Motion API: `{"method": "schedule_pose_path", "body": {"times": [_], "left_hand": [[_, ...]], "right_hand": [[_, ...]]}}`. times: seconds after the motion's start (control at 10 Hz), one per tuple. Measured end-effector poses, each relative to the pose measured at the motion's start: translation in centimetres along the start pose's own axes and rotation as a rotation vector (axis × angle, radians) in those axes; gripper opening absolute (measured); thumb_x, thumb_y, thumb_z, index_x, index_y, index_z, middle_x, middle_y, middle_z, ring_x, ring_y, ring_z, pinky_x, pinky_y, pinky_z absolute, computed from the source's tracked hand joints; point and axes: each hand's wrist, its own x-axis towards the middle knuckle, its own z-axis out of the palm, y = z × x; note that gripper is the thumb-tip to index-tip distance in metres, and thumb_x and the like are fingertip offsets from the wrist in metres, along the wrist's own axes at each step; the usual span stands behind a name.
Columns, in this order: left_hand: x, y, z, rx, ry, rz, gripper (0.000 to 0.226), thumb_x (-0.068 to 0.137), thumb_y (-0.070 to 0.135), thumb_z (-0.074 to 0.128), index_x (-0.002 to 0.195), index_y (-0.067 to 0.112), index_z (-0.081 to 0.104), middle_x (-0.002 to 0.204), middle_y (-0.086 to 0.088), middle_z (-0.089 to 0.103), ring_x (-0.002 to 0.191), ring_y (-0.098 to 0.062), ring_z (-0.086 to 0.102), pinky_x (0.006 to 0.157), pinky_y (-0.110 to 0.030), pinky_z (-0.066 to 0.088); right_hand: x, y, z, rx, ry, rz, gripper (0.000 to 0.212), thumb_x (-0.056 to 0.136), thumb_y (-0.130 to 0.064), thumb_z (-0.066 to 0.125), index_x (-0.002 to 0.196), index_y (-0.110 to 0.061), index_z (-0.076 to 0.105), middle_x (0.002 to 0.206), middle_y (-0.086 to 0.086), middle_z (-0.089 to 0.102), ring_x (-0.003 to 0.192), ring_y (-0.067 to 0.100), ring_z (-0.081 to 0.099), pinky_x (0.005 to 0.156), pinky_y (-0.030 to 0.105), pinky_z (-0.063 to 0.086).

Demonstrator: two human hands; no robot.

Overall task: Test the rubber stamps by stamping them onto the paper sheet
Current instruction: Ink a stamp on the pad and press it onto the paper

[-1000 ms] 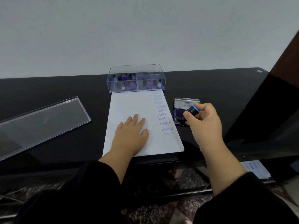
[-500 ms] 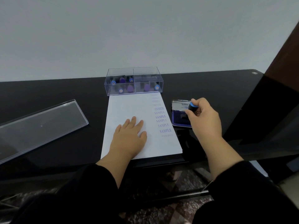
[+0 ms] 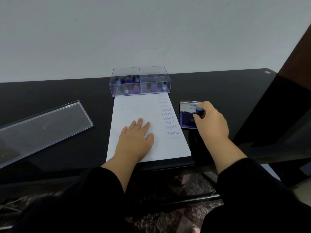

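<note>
A white paper sheet (image 3: 134, 108) lies on the black table, with a column of blue "SAMPLE" prints down its right side. My left hand (image 3: 136, 140) lies flat on the sheet, fingers straight. My right hand (image 3: 211, 123) grips a black rubber stamp with a blue top (image 3: 199, 111), its lower end on the blue pad of the open ink pad (image 3: 185, 120) just right of the sheet. A clear plastic box (image 3: 140, 81) at the sheet's far edge holds several more stamps with blue and purple tops.
The box's clear lid (image 3: 42, 126) lies on the table at the left. The black table (image 3: 218, 88) ends close to me; a dark cabinet side (image 3: 294, 98) rises at the right. Patterned floor shows below.
My right hand has carried the stamp from above the pad's near edge down onto the blue ink surface. My left hand has stayed flat on the sheet.
</note>
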Motion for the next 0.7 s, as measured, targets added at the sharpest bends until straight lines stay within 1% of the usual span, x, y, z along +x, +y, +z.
{"method": "schedule_pose_path", "body": {"times": [0.2,0.3,0.4,0.5,0.7], "left_hand": [[0.1,-0.1,0.1,-0.011,0.002,-0.006,0.053,0.101,0.039,0.024,0.152,0.032,0.012,0.16,0.007,-0.003,0.147,-0.012,-0.003,0.118,-0.033,-0.003],[0.1,-0.1,0.1,-0.009,0.002,-0.006,0.053,0.101,0.039,0.024,0.152,0.031,0.012,0.16,0.007,-0.003,0.147,-0.013,-0.002,0.118,-0.034,-0.003],[0.1,0.0,0.1,0.01,0.01,0.0,0.052,0.102,0.038,0.024,0.152,0.031,0.012,0.16,0.006,-0.002,0.147,-0.014,-0.001,0.118,-0.035,-0.002],[0.0,0.0,0.1,0.011,0.009,0.0,0.052,0.102,0.038,0.024,0.152,0.03,0.012,0.16,0.005,-0.002,0.147,-0.014,-0.001,0.118,-0.035,-0.002],[0.0,0.0,0.1,0.011,0.011,0.007,0.052,0.102,0.038,0.024,0.152,0.03,0.012,0.16,0.005,-0.002,0.147,-0.015,-0.001,0.118,-0.035,-0.002]], "right_hand": [[-0.5,-0.2,-0.3,-0.041,0.011,-0.004,0.021,0.091,-0.016,0.053,0.112,-0.022,0.052,0.088,-0.004,0.054,0.077,0.019,0.05,0.058,0.031,0.042],[-1.0,0.0,-0.8,-0.066,0.0,0.009,0.021,0.091,-0.017,0.053,0.112,-0.023,0.052,0.085,-0.005,0.051,0.075,0.02,0.048,0.056,0.029,0.036],[-1.7,0.3,-1.3,-0.06,-0.003,0.024,0.022,0.092,-0.019,0.053,0.113,-0.024,0.053,0.087,-0.006,0.05,0.076,0.018,0.046,0.056,0.028,0.032],[-2.0,0.3,-1.4,-0.048,-0.004,0.028,0.021,0.092,-0.02,0.054,0.113,-0.024,0.053,0.09,-0.004,0.053,0.077,0.018,0.046,0.058,0.028,0.032],[-2.1,0.4,-1.2,-0.045,0.009,0.018,0.021,0.093,-0.02,0.054,0.113,-0.023,0.053,0.087,-0.005,0.05,0.076,0.018,0.047,0.054,0.027,0.031]]}}
